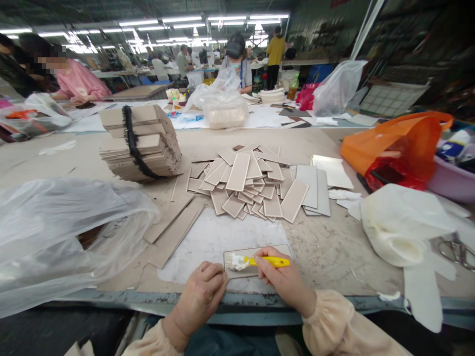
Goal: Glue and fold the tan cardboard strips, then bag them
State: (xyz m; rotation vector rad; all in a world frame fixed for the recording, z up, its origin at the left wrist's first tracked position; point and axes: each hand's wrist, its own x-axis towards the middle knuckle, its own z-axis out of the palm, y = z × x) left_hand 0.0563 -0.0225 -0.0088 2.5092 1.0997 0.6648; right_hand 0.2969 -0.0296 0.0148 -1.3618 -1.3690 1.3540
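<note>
My right hand (pixel 284 279) grips a brush (pixel 276 261) by its yellow handle, and the brush's whitish, coated head rests over the left part of a thin rectangular panel (pixel 243 273). That panel lies flat near the table's front edge, with a dark rim. At its lower left corner, the curled fingers of my left hand (pixel 202 289) hold the edge. Beneath it is a stained white sheet (pixel 200 242). Just beyond is a loose heap of similar beige panels (pixel 237 173) with pale edges.
A bundle of boards (pixel 148 148) bound with a black strap stands back left. Clear plastic (pixel 67 232) covers the left side. A white plastic jug (pixel 401 227), scissors (pixel 458 252) and an orange bag (pixel 393 143) are at right. A co-worker (pixel 245 74) sits opposite.
</note>
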